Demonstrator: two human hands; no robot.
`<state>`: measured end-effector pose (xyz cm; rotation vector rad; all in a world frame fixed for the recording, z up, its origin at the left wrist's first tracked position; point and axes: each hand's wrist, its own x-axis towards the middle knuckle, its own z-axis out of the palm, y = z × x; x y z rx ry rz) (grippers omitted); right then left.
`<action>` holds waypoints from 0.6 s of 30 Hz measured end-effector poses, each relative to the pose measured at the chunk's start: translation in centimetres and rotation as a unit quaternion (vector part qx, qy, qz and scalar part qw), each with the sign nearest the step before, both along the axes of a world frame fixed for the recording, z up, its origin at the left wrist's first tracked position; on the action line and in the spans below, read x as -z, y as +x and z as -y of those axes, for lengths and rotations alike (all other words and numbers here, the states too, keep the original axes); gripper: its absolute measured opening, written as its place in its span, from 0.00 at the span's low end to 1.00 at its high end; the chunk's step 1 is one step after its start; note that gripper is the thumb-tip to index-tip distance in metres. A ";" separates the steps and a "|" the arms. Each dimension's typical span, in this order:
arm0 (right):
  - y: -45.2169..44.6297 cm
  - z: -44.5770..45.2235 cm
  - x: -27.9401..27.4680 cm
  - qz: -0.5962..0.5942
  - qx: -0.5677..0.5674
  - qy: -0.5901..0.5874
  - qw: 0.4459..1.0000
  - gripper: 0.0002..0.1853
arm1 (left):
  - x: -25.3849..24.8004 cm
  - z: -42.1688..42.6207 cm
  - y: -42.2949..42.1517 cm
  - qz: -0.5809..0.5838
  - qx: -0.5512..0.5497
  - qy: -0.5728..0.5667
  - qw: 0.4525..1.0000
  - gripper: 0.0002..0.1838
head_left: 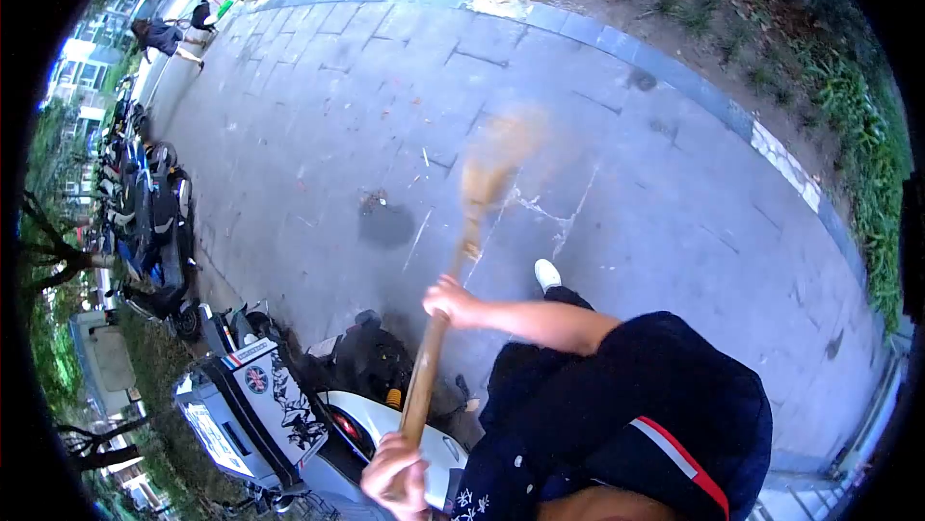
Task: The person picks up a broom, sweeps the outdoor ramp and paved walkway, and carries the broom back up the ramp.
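A broom with a pale wooden handle (424, 377) slants across the view, and its straw-coloured head (496, 160) is smeared by motion over the paving. At the lower middle, my left hand (397, 475) is wrapped round the handle near its upper end. Further down the handle, my right hand (455, 303) is also closed round it, with the bare forearm reaching out from a dark sleeve. The bristle tips are too blurred to tell whether they touch the ground. A few small pale bits (425, 157) lie on the paving left of the broom head.
A white scooter with a rear box (252, 405) stands close on my left, with parked scooters (154, 203) beyond it. A stone kerb (665, 68) edges a planted strip (761, 49) on the right. Far left, a person (166, 38) is on the pavement.
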<state>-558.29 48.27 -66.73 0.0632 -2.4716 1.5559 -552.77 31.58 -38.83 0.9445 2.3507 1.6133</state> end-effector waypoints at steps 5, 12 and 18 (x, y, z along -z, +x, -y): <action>-9.3 -6.5 -9.1 -0.130 -0.088 -0.011 0.988 0.11 | -5.8 -7.1 -4.1 -0.183 0.120 -0.037 0.975 0.03; -7.6 -15.6 -4.6 0.070 0.010 0.155 0.985 0.11 | 2.8 -7.5 -15.6 0.145 -0.148 0.209 0.956 0.06; -8.0 -24.6 5.0 0.222 0.040 0.173 0.959 0.06 | 12.5 -18.3 -25.0 0.279 0.005 0.130 0.951 0.09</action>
